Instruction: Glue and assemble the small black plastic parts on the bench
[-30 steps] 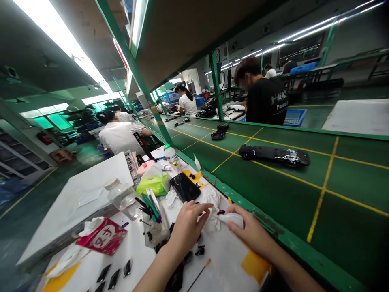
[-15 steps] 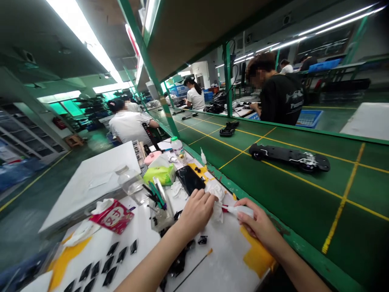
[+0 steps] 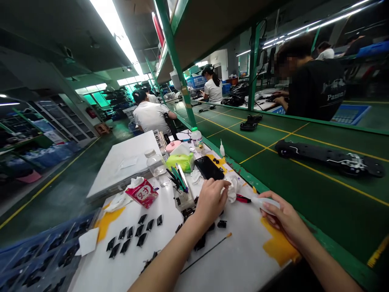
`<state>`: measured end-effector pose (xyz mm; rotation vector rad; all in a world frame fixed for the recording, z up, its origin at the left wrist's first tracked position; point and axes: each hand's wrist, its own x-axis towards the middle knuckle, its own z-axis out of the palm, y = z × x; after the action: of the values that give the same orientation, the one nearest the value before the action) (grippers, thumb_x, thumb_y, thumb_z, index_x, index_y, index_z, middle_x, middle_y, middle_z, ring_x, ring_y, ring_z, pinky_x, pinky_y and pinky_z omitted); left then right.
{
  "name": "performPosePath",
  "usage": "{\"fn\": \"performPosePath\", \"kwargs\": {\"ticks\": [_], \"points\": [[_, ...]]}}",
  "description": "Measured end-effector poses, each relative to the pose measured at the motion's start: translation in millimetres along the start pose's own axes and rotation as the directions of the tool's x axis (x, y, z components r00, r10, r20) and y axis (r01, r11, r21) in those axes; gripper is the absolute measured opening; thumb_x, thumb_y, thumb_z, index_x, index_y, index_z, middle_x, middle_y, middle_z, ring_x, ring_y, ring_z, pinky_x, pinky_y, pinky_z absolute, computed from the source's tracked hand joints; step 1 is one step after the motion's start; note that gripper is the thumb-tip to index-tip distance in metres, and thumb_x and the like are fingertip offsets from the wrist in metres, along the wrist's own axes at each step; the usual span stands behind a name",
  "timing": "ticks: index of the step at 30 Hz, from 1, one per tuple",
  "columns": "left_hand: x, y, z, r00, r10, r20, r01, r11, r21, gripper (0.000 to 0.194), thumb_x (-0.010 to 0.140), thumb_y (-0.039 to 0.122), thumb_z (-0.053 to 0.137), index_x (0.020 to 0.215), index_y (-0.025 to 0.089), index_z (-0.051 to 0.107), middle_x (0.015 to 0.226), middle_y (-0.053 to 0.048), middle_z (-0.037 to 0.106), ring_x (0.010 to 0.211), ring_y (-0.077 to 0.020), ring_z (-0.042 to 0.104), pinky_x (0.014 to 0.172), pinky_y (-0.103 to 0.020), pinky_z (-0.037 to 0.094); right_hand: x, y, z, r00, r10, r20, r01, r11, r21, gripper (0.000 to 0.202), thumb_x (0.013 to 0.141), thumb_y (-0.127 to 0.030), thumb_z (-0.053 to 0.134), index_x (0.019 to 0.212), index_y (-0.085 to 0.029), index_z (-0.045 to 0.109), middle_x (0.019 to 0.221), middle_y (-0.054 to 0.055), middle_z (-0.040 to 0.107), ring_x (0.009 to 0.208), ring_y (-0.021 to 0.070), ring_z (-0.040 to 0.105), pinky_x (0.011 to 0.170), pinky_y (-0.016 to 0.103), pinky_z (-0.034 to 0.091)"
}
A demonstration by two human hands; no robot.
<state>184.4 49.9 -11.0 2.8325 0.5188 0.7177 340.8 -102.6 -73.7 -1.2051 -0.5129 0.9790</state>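
My right hand (image 3: 284,217) grips a translucent white squeeze bottle (image 3: 267,205), its narrow tip pointing left, over the bench's right side. Just left of that tip lies a red-and-black tool handle (image 3: 243,198). My left hand (image 3: 211,198) is closed with its fingers curled down beside a crumpled white tissue (image 3: 233,188); whatever the fingertips hold is hidden. Beyond it rests a black phone (image 3: 209,168). Small black parts (image 3: 221,224) lie beside and partly under my left wrist. A thin black stick with an orange tip (image 3: 228,235) lies nearer to me.
Several curved black pieces (image 3: 139,230) are spread on the left of the bench. A pen holder (image 3: 184,198), red packet (image 3: 142,194), clear jar (image 3: 156,163) and green tissue pack (image 3: 180,162) stand behind. The green conveyor (image 3: 304,190) carries a black board-shaped assembly (image 3: 331,158). Co-workers sit beyond.
The view has swung left, so the scene sits further right. The bottle has drawn away from my left hand, and its tip shows apart from the tissue.
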Motion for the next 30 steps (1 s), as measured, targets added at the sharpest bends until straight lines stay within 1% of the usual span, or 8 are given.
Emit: {"fn": "performPosePath", "kwargs": {"ticks": [6,11,13,16,20,22,26,30], "points": [[-1,14,5.7,0.993,0.036,0.11,-0.016,0.985,-0.17,0.015,0.094,0.017,0.055,0.105,0.016,0.064,0.1,-0.005,0.066,0.097,-0.0215,0.061,0.091,-0.045,0.047,-2,-3,2,0.999,0.015,0.043,-0.015,1.0,-0.014,0.041,0.071,-0.048,0.076,0.094,-0.017,0.061,0.058,-0.001,0.058,0.044,0.005,0.034,0.041,0.016,0.022],[-7,16,-1.0,0.974,-0.196,0.111,0.225,0.889,-0.4,0.017,0.092,0.024,0.059,0.107,0.017,0.064,0.105,-0.006,0.065,0.108,-0.025,0.057,0.099,-0.051,0.04,-5,-9,-4,0.998,-0.043,-0.052,0.044,0.999,0.027,0.036,0.073,-0.049,0.072,0.091,-0.019,0.061,0.058,-0.003,0.055,0.044,0.0054,0.033,0.039,0.016,0.029],[-9,15,-9.4,0.933,-0.341,0.117,0.348,0.769,-0.535,0.026,0.092,0.03,0.059,0.115,0.017,0.061,0.111,-0.008,0.063,0.109,-0.0255,0.057,0.098,-0.05,0.042,-6,-15,1,0.994,-0.074,-0.08,0.076,0.997,0.012,0.039,0.073,-0.049,0.072,0.099,-0.021,0.061,0.072,-0.001,0.063,0.05,0.0075,0.043,0.042,0.016,0.037],[-14,12,-29.8,0.84,-0.498,0.216,0.473,0.478,-0.74,0.037,0.096,0.039,0.05,0.125,0.016,0.053,0.117,-0.01,0.062,0.099,-0.0231,0.062,0.087,-0.044,0.049,-7,-24,25,0.994,-0.111,-0.018,0.11,0.992,-0.06,0.047,0.07,-0.046,0.076,0.107,-0.022,0.06,0.091,0.004,0.067,0.071,0.0148,0.058,0.053,0.02,0.049],[-26,13,-63.1,0.769,-0.5,0.398,0.494,0.07,-0.867,0.05,0.1,0.043,0.026,0.12,0.008,0.055,0.115,-0.017,0.063,0.088,-0.0192,0.066,0.08,-0.035,0.052,-7,-27,82,0.969,-0.178,0.173,0.209,0.96,-0.184,0.036,0.079,-0.05,0.066,0.102,-0.023,0.057,0.07,-0.003,0.059,0.048,0.0116,0.049,0.046,0.025,0.044],[-35,17,-75.6,0.752,-0.495,0.436,0.461,-0.079,-0.884,0.055,0.099,0.044,0.02,0.115,0.007,0.057,0.114,-0.02,0.063,0.093,-0.0193,0.066,0.085,-0.032,0.052,-8,-26,110,0.941,-0.219,0.259,0.286,0.923,-0.259,0.033,0.08,-0.047,0.066,0.101,-0.023,0.06,0.08,0.001,0.063,0.058,0.0147,0.056,0.057,0.028,0.047],[-57,22,-87.9,0.728,-0.53,0.435,0.368,-0.234,-0.9,0.056,0.097,0.054,0.022,0.113,0.011,0.055,0.113,-0.019,0.064,0.103,-0.0236,0.065,0.09,-0.035,0.053,-12,-26,152,0.873,-0.226,0.432,0.4,0.839,-0.369,0.03,0.072,-0.038,0.074,0.098,-0.023,0.067,0.1,0.007,0.068,0.098,0.0284,0.059,0.09,0.039,0.042],[-81,17,-95.0,0.715,-0.584,0.383,0.315,-0.22,-0.923,0.054,0.097,0.053,0.022,0.116,0.014,0.053,0.117,-0.018,0.064,0.113,-0.0253,0.063,0.097,-0.039,0.051,-10,-35,175,0.789,-0.123,0.602,0.409,0.836,-0.365,0.017,0.073,-0.033,0.074,0.084,-0.022,0.067,0.086,0.004,0.069,0.086,0.0256,0.06,0.079,0.035,0.043]]}}
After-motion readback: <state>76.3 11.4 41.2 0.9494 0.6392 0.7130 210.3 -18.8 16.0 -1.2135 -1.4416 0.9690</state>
